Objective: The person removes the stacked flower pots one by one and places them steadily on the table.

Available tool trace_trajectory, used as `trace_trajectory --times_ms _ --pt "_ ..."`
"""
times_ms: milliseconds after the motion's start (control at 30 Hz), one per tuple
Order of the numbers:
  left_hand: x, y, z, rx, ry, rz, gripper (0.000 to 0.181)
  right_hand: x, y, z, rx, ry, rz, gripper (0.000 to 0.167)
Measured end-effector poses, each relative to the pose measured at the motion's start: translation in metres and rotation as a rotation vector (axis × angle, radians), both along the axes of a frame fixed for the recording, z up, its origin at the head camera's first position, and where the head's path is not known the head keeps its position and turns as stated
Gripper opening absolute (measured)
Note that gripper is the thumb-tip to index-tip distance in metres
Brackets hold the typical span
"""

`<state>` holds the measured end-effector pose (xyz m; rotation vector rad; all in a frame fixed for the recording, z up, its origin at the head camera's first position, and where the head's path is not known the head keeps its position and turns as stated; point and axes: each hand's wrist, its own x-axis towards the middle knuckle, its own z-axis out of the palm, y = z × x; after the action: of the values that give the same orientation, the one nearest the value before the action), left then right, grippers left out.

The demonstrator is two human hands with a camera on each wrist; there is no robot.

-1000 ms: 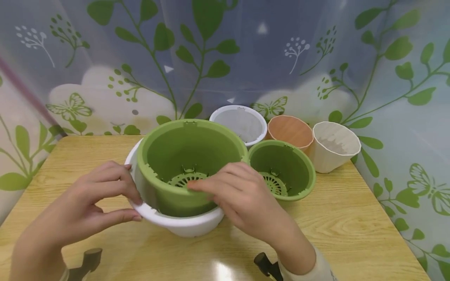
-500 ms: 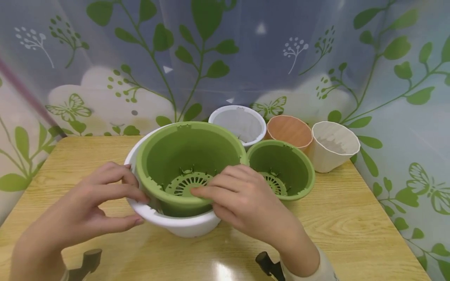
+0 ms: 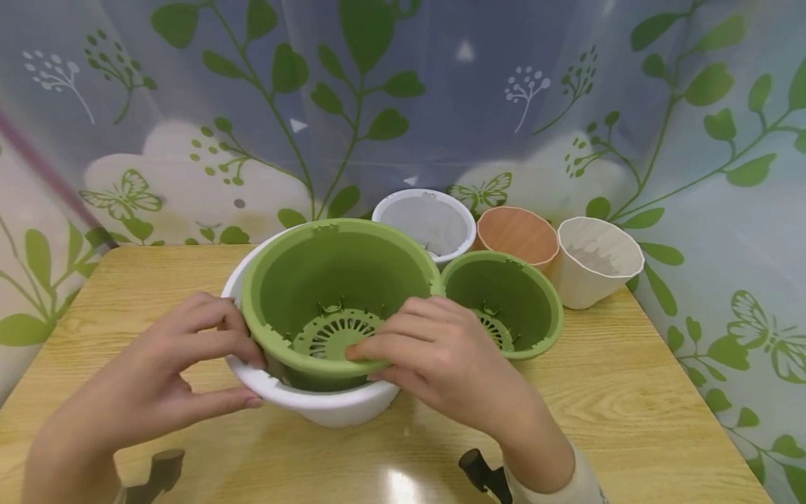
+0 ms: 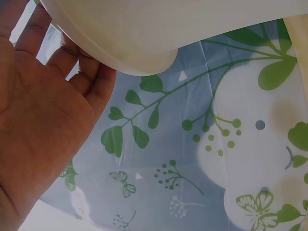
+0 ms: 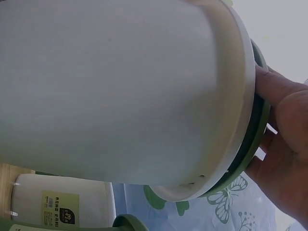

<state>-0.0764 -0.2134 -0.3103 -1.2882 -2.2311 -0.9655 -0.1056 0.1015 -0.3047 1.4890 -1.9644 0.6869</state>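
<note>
A large green pot (image 3: 340, 280) with a slotted bottom sits partly inside a white pot (image 3: 346, 413), tilted, its rim standing above the white rim. My left hand (image 3: 170, 357) holds the white pot's rim at the near left, fingers over the edge and thumb outside. My right hand (image 3: 441, 350) pinches the green pot's near right rim, forefinger reaching inside. In the left wrist view, fingers of the left hand (image 4: 53, 86) curl at the white edge. From the right wrist, the right thumb (image 5: 279, 86) lies at the green rim (image 5: 257, 130), just beyond the white one.
A smaller green pot (image 3: 529, 301) stands right of the nested pair. Behind are another white pot (image 3: 469, 241), an orange pot (image 3: 516, 238) and a cream pot (image 3: 592, 280). The wooden table (image 3: 617, 392) meets a leaf-patterned curtain (image 3: 472, 126).
The green pot's near side has come down towards the white pot's rim, and more of its slotted bottom shows. My right hand has moved slightly down with it; the left keeps its hold.
</note>
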Motion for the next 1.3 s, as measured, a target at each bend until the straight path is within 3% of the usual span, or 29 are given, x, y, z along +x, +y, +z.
trace_trajectory --times_ms 133,533,1300 --pt "0.0000 0.0005 -0.0004 -0.003 -0.006 -0.004 0.023 0.0020 0.0002 0.0017 0.006 0.013 -0.011 0.026" --pt "0.0009 -0.0005 -0.0029 -0.008 -0.012 0.002 0.027 0.0011 -0.0052 0.0006 -0.053 0.089 -0.064 0.015" --pt "-0.0009 -0.0057 -0.0053 -0.045 -0.012 0.026 0.032 -0.0055 -0.0027 0.0098 -0.274 0.297 -0.057 0.018"
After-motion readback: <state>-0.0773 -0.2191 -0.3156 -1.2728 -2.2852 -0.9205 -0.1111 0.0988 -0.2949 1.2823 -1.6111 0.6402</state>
